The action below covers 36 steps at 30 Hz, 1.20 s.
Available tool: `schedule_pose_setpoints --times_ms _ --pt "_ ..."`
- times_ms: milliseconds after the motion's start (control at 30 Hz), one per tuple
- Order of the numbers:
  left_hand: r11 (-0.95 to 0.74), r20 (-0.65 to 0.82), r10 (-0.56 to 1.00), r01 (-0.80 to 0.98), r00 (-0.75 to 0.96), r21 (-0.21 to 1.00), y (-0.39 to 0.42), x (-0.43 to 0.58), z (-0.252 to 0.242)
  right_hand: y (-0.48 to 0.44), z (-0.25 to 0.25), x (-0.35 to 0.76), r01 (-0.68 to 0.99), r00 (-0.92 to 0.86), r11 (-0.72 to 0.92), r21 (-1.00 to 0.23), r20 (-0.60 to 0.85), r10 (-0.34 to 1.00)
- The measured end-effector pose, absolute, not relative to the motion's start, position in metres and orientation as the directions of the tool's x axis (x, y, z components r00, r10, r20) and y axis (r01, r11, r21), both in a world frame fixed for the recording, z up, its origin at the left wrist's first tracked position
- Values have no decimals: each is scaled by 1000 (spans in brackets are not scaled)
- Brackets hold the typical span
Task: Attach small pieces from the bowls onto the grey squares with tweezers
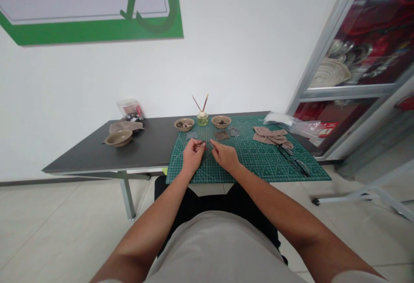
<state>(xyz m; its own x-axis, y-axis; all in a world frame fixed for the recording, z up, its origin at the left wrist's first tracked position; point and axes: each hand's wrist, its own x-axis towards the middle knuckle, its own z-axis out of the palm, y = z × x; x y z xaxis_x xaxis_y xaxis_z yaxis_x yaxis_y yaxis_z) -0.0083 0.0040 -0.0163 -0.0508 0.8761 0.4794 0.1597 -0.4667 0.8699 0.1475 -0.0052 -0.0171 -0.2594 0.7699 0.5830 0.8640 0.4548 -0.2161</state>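
Over the green cutting mat [249,160], my left hand [193,153] is closed in a pinch, with a small dark piece at its fingertips that is too small to name. My right hand [225,156] is just to its right, index finger reaching toward the left fingertips and the other fingers curled. Whatever it grips, if anything, is hidden. Just beyond the hands lie a brown square piece [221,135], a grey flat piece [191,135] and another grey piece [233,132]. Behind them, a left bowl [184,129] and a right bowl [221,125] hold small stone-like bits.
Between the bowls stands a glass jar [202,119] with two thin sticks. A brown cloth [271,136] and eyeglasses [294,161] lie on the right, near a plastic bag [304,125]. Leftward on the dark table [145,149] are another bowl [118,138] and a clear package [129,108].
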Motion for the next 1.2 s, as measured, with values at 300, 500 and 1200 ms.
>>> schedule_pose_setpoints --times_ms 300,500,1200 --pt "-454 454 890 133 29 881 9 -7 -15 -2 -16 150 858 -111 391 -335 620 776" --pt "-422 427 904 212 24 881 7 -6 -13 1 -18 151 853 -99 395 -341 637 764" --pt "-425 478 878 470 6 774 -3 -5 -5 -1 -20 147 816 -413 566 -120 564 715"
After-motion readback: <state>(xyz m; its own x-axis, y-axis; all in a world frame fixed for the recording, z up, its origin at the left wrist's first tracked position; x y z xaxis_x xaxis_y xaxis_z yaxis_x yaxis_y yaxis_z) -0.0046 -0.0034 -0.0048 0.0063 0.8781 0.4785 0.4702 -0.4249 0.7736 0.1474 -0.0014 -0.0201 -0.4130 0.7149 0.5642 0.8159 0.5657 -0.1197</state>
